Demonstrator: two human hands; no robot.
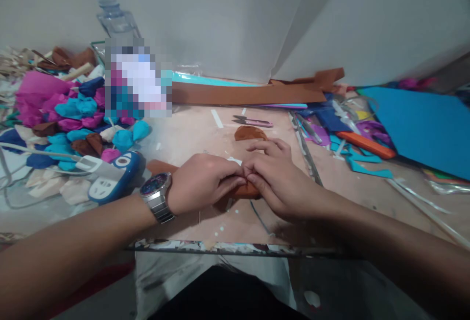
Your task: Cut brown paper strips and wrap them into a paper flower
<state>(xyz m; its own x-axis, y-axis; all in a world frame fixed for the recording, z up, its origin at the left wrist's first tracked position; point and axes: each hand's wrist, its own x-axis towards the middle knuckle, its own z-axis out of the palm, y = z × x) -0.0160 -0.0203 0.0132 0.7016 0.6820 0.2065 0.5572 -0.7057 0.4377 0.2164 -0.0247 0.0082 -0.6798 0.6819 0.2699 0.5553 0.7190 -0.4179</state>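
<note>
My left hand [207, 180], with a metal-banded watch [157, 193] on its wrist, pinches a small brown paper-like piece [246, 192] low over the table. Thumb and forefinger of my right hand [273, 175] close on the same piece, so the fingertips of both hands meet. The fingers cover much of it, and its full shape is hidden. Just beyond my right fingers lies another brown piece [250, 133], rounded along its top. Behind that, pink-handled thread snips [253, 121] rest on the table.
Pink, blue and brown crumpled bundles [62, 109] pile up at left, beside a blue-and-white power strip [112, 178]. A bottle [115, 19] stands behind. Brown strips [249, 94] lie along the back. At right are an orange cutter [367, 145] and a blue sheet [418, 126].
</note>
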